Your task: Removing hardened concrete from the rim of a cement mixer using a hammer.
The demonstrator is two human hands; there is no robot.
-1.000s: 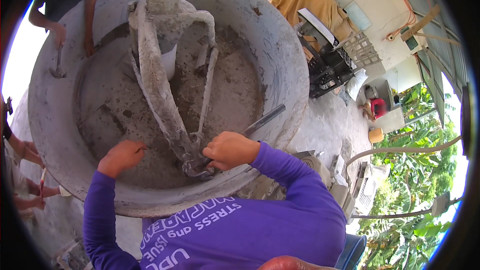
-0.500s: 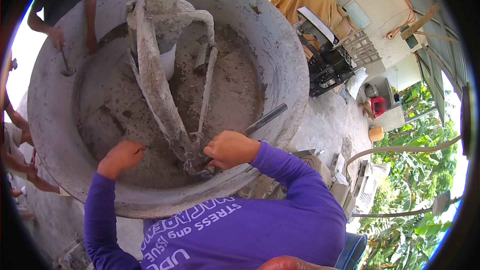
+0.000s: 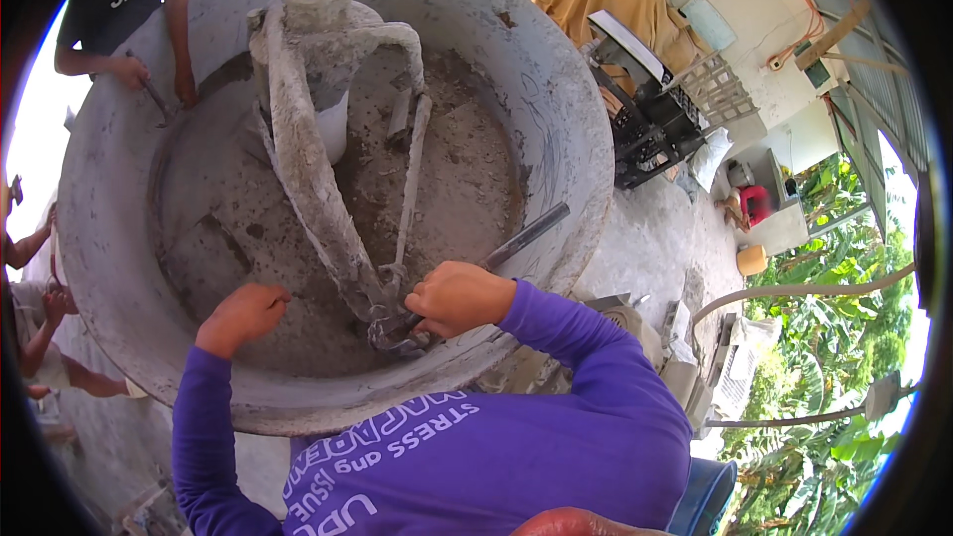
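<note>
Over the round, grey, cement-smeared tub's [image 3: 566, 129] near side, the right hand [image 3: 462, 298] still grips a dark cylindrical metal bar [image 3: 526, 236] beside the crusted grey frame [image 3: 303, 149]; the left hand [image 3: 243, 318] stays curled, contents unclear. A co-worker's [image 3: 119, 10] slim tool [image 3: 154, 94] has shifted; work at the bar seems little advanced.

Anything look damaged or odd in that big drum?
The mixing frame inside the drum is thickly caked with grey residue. A small brown patch also stands out on the drum's grey far wall, perhaps rust or chipping; I can't tell which.
</note>
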